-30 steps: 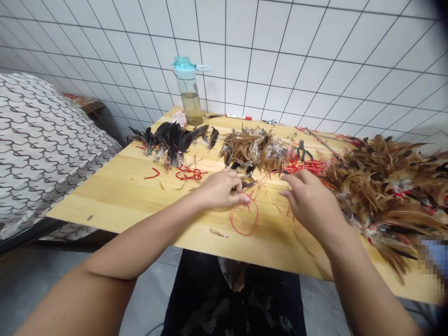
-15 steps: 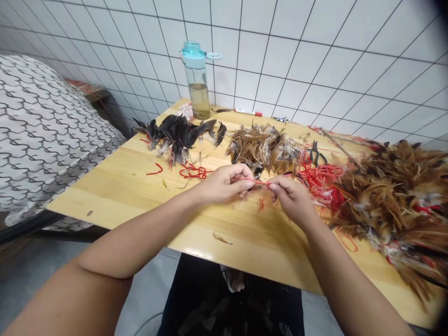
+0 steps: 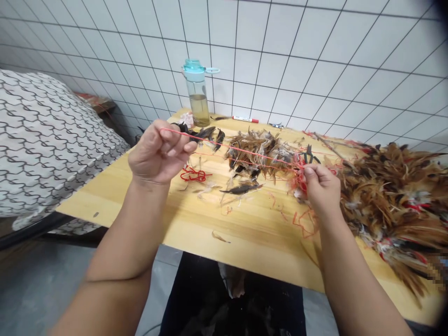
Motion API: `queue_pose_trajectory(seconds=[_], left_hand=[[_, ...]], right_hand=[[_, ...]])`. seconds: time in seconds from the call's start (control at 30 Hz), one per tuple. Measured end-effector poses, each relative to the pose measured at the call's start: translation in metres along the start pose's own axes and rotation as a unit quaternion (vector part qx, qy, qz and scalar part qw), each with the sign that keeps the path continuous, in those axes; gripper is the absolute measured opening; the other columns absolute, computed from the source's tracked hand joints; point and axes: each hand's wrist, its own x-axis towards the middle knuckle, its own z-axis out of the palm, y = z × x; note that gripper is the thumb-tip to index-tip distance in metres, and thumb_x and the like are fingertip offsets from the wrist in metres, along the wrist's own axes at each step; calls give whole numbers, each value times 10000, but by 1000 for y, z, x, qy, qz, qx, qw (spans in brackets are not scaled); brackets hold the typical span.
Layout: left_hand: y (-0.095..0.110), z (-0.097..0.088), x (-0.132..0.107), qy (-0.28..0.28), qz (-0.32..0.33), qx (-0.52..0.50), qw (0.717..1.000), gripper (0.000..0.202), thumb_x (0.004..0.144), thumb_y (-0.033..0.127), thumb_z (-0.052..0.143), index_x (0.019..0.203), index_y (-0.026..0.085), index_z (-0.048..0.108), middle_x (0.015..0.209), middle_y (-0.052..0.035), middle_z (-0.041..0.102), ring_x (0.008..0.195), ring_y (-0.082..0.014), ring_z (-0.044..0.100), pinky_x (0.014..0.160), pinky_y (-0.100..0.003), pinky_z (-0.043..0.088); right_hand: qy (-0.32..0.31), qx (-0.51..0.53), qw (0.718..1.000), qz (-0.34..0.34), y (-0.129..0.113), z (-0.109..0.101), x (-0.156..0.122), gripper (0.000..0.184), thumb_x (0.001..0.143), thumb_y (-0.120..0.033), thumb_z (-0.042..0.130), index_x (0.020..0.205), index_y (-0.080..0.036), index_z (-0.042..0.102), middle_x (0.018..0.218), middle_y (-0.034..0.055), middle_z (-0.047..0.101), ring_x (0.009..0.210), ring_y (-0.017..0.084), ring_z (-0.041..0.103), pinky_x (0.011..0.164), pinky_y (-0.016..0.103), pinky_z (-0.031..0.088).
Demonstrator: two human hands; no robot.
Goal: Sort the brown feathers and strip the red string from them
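A thin red string (image 3: 224,145) runs taut between my two hands above the table. My left hand (image 3: 159,151) is raised at the left with its fingers curled, closed on the string's end. At the right, my right hand (image 3: 320,182) pinches the string beside a tangle of red strings (image 3: 298,175), part of which hangs under the fingers. Behind the string lies a bunch of brown feathers (image 3: 257,147). Black feathers (image 3: 208,133) are partly hidden by my left hand. A loose dark feather (image 3: 241,188) rests on the wood between my forearms.
A large pile of brown feathers (image 3: 395,186) covers the table's right side. Black-handled pliers (image 3: 308,154) lie behind my right hand. At the back stand a water bottle (image 3: 199,100) and a red-capped marker (image 3: 245,119). A patterned cushion or cover (image 3: 52,149) is at the left.
My hands were close together over the table's middle. Now the left has moved up and left, the right has moved right, and the red string is stretched between them.
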Motion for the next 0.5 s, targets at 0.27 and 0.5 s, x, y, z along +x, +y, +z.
queue_pose_trajectory(seconds=[0.27, 0.5], left_hand=[[-5, -15, 11, -17, 61, -129, 990, 338, 745, 411, 655, 588, 184, 460, 576, 39, 68, 515, -84, 125, 600, -274, 301], [10, -22, 4, 15, 59, -295, 954, 223, 677, 162, 670, 588, 134, 467, 501, 62, 141, 475, -44, 143, 567, -198, 310]], right_hand=[[27, -160, 979, -125, 13, -18, 13, 243, 904, -314, 419, 810, -213, 620, 831, 65, 651, 829, 203, 598, 798, 322, 456], [19, -262, 957, -126, 36, -18, 20, 291, 909, -304, 391, 852, -202, 658, 863, 96, 627, 893, 238, 550, 810, 344, 426]])
